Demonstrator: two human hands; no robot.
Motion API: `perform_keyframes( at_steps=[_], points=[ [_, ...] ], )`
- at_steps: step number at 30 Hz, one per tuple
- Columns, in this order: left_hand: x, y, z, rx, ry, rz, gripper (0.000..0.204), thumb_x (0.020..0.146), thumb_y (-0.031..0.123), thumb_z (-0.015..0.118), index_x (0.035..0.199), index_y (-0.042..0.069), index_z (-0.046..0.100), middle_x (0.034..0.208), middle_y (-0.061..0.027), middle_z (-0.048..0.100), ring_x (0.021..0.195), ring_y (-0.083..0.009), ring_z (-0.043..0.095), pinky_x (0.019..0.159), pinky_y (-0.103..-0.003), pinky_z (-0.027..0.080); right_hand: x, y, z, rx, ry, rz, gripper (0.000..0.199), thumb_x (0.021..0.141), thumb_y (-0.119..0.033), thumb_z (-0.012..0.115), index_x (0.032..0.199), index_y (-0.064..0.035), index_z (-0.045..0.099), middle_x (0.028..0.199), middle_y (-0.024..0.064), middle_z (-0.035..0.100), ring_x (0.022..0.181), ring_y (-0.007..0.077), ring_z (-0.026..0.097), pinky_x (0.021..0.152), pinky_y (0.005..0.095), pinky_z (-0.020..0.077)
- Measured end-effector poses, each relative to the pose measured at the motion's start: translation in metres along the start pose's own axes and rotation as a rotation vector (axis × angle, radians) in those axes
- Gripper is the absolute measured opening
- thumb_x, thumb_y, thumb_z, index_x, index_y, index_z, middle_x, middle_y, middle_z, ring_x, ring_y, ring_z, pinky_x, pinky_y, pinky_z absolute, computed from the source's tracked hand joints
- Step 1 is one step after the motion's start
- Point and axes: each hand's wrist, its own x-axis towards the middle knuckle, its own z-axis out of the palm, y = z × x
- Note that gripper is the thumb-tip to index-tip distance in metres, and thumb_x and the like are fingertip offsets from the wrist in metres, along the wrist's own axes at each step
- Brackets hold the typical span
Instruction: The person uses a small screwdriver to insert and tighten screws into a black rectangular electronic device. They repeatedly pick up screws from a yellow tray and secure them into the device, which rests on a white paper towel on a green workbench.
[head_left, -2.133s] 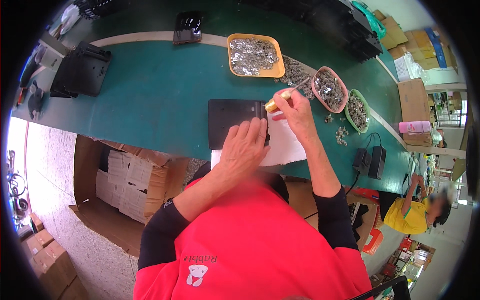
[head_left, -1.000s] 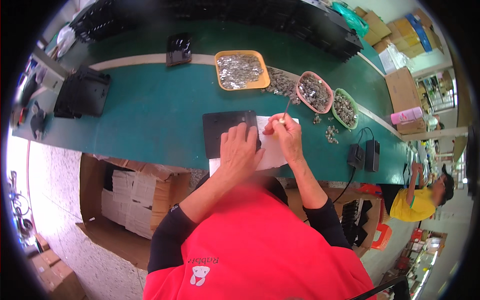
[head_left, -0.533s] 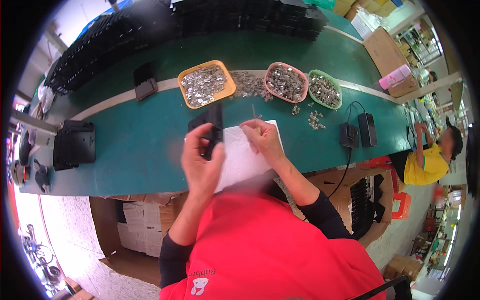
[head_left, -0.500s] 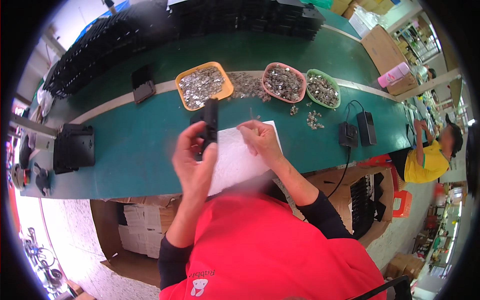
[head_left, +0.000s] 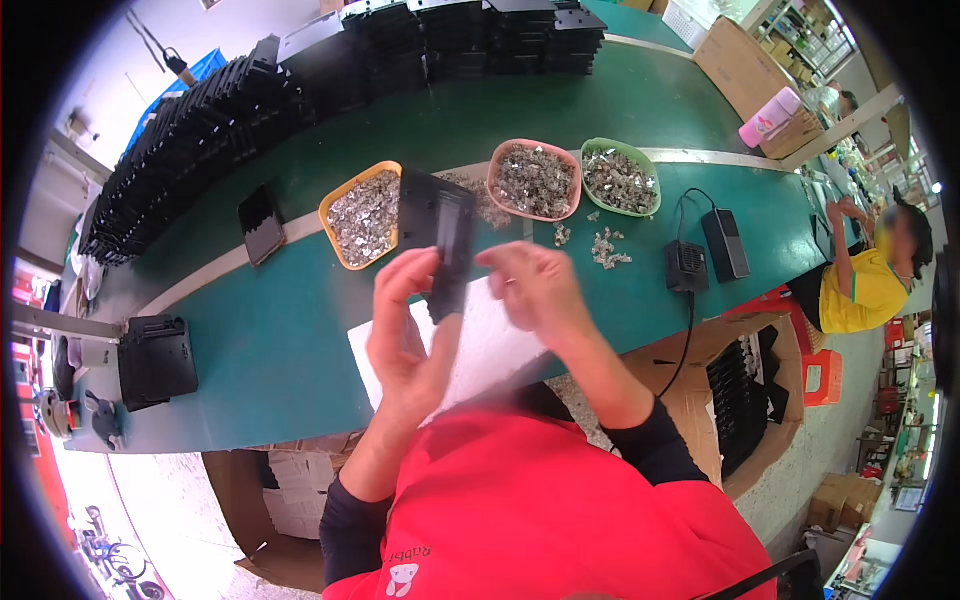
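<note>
My left hand (head_left: 405,355) grips a black plastic panel (head_left: 425,215) by its lower end, holding it up on edge above the table. Just to its right is my right hand (head_left: 548,295), blurred, with thumb and forefinger pinched toward the panel; whatever is between them is too small to make out. Under both hands lies a white sheet (head_left: 490,345). Behind the panel sits a yellow tray (head_left: 336,243) of small shiny metal pieces, partly hidden by it. A pink tray (head_left: 492,178) and a green tray (head_left: 655,185) hold similar pieces.
Loose metal pieces (head_left: 608,250) lie before the green tray. Two black power units (head_left: 686,265) with a cable stand at right. Stacked black panels (head_left: 370,60) line the back. Black parts (head_left: 158,360) rest at left. A cardboard box (head_left: 790,395) stands below; a yellow-shirted co-worker (head_left: 868,300) sits at right.
The panel has turned to show more of its broad face. My view has shifted, so the trays appear further left. My right hand stays pinched, close to the panel.
</note>
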Motion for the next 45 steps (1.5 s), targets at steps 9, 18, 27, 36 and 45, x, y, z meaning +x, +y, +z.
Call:
perform_keyframes(
  at_steps=[9,18,27,36,45],
  points=[
    [0.051,-0.009,0.024,0.742,-0.461,0.42,0.055,0.068,-0.003,0.062,0.123,0.002,0.056,0.123,-0.0123,0.055,0.108,-0.0286,0.053,0.092,-0.04,0.036,0.0,-0.038,-0.037,-0.11,0.065,-0.219,0.019,0.087,-0.012,0.069,0.101,-0.0003,0.062,0.057,0.0016,0.058,0.04,0.0048,0.047,0.036,0.0205,0.0302],
    [0.037,-0.042,0.01,0.804,-0.407,0.123,0.07,0.068,0.0,0.073,0.134,0.005,0.048,0.147,-0.0228,0.034,0.129,-0.0387,0.04,0.103,-0.048,0.033,0.195,-0.134,-0.119,-0.218,0.262,-0.476,0.033,0.083,-0.027,0.076,0.097,-0.0027,0.057,0.069,0.0079,0.065,0.046,0.0104,0.056,0.037,0.0227,0.0373],
    [-0.014,-0.059,-0.074,0.871,-0.009,-0.338,0.042,0.075,-0.006,0.067,0.115,0.003,0.062,0.136,-0.0178,0.048,0.118,-0.0329,0.053,0.098,-0.04,0.046,0.419,-0.203,-0.193,-0.199,0.261,-0.359,0.03,0.089,-0.026,0.067,0.109,-0.0095,0.052,0.091,0.0149,0.063,0.052,0.0198,0.059,0.034,0.0351,0.0383],
    [-0.01,-0.063,-0.087,0.882,0.032,-0.373,0.039,0.075,-0.009,0.064,0.113,0.002,0.063,0.136,-0.0177,0.048,0.113,-0.0307,0.056,0.093,-0.038,0.049,0.461,-0.214,-0.183,-0.422,0.39,-0.164,0.019,0.092,-0.024,0.061,0.1,-0.007,0.058,0.074,0.0124,0.064,0.043,0.0166,0.049,0.032,0.0294,0.0302],
    [-0.003,-0.06,-0.085,0.817,0.045,-0.323,0.036,0.076,-0.006,0.063,0.11,0.004,0.064,0.135,-0.015,0.051,0.112,-0.0291,0.057,0.095,-0.039,0.047,0.455,-0.23,-0.212,-0.376,0.407,-0.464,0.03,0.088,-0.022,0.069,0.108,-0.0032,0.057,0.092,0.0108,0.065,0.071,0.0246,0.069,0.037,0.0261,0.0371]
  ],
)
